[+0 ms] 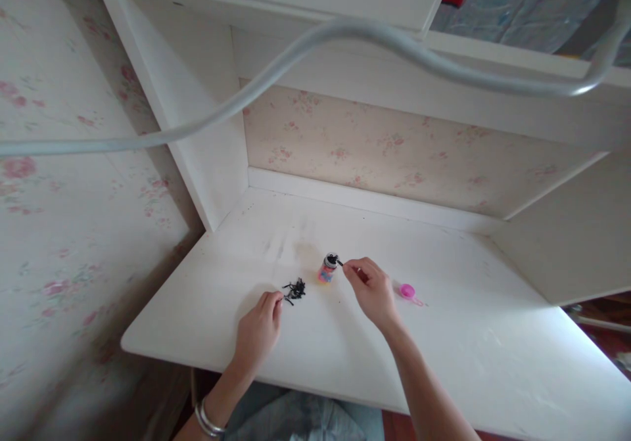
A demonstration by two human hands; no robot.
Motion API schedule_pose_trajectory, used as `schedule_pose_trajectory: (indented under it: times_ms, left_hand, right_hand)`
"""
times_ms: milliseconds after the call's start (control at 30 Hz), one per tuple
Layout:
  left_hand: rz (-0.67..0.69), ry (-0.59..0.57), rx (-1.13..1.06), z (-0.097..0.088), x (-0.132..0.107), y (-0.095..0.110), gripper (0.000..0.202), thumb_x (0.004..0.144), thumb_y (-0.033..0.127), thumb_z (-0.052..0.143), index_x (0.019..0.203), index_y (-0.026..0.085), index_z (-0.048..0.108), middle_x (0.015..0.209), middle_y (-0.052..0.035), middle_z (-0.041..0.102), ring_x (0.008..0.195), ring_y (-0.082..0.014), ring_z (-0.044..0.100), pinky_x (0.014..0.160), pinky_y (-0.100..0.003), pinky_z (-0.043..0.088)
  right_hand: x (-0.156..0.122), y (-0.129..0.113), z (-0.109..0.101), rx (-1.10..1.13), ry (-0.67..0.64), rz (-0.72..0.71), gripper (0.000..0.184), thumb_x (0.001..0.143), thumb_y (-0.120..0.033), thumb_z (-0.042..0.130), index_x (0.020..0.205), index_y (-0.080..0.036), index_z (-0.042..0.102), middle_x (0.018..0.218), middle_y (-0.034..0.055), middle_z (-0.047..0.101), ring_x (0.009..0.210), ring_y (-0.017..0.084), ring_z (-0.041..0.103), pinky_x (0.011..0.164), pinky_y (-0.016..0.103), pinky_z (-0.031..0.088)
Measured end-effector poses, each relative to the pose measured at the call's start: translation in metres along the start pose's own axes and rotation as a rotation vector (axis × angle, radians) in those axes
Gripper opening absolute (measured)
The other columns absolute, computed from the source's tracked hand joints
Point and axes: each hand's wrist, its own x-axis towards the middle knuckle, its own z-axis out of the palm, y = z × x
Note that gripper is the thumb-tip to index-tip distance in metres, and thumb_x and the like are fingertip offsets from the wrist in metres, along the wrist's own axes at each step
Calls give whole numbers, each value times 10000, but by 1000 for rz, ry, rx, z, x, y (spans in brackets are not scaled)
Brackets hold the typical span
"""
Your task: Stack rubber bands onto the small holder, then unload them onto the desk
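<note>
Right hand pinches a black piece between thumb and forefinger, right at the mouth of the little bottle standing upright mid-way across the bench. Left hand, fingers curled together, touches the near-left edge of the black pile (gripping one? cannot tell). Pink cap lies just right of the right hand.

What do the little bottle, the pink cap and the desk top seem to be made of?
The little bottle, where the right hand pinches a black piece, looks like glossy plastic or glass under a pink-and-blue label; too small to tell which. The pink cap: likely moulded plastic, translucent, shiny. The desk top: white painted or laminated board, matt, scuffed and smudged.
</note>
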Motion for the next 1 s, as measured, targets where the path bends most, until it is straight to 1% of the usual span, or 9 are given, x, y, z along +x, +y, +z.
schedule_pose_trajectory:
  times_ms: [133,300,367,500,567,667,800,900,1000]
  left_hand:
    - [-7,-8,-22,-1,0,1,186,948,260,378,1028,238,544,1014,-16,667,835,-150,661,691,-240,488]
    - [-12,-5,-38,-3,1,2,191,947,255,380,1026,236,553,1014,-19,664,847,-152,656,712,-247,493]
    - [-13,1,-44,-4,1,2,192,943,255,388,1029,234,558,1018,-23,664,848,-153,656,713,-248,496]
    - [-22,13,-70,-4,2,2,194,936,258,402,1032,237,569,1026,-28,666,841,-152,661,706,-245,505]
    - [-33,23,-102,-2,2,1,202,935,261,403,1035,238,577,1029,-28,670,857,-156,663,730,-255,514]
    - [-43,48,-189,0,2,-3,220,936,274,405,1041,234,593,1027,-31,681,901,-163,661,782,-280,526]
    - [-33,76,-339,-4,5,-2,222,930,304,430,1012,221,619,989,-37,701,885,-165,666,763,-282,541]
    - [-11,94,-420,-16,16,12,209,925,322,458,975,217,631,953,-40,703,867,-162,664,769,-275,537]
    - [49,122,-481,-31,34,37,210,930,318,455,932,209,635,930,-50,683,871,-159,645,792,-276,522]
  right_hand:
    - [20,2,0,-44,-52,-75,203,876,-320,524,822,-197,676,805,23,624,586,106,499,581,244,404]
    - [28,5,4,-80,-121,-108,200,874,-299,512,822,-196,675,821,25,629,599,105,518,588,242,408]
    - [28,4,3,-87,-108,-103,214,876,-307,502,841,-194,681,834,34,635,599,108,519,590,246,412]
    - [25,-1,-3,-68,-15,-64,254,885,-347,486,907,-195,689,846,48,638,580,112,500,572,251,411]
    - [21,-2,-6,-38,12,-41,267,891,-375,487,899,-198,688,838,45,634,567,111,485,549,248,400]
    - [7,3,-6,7,8,-5,297,900,-417,483,878,-200,685,822,44,632,572,116,483,540,250,397]
    - [-27,31,5,64,-18,99,351,900,-463,470,884,-190,690,790,49,633,587,134,505,531,253,408]
    - [-63,53,18,56,-65,173,347,902,-454,463,873,-193,691,799,53,644,623,153,547,562,262,437]
    - [-93,61,26,-17,-91,175,324,929,-392,424,888,-210,688,829,57,645,686,164,586,626,266,451]
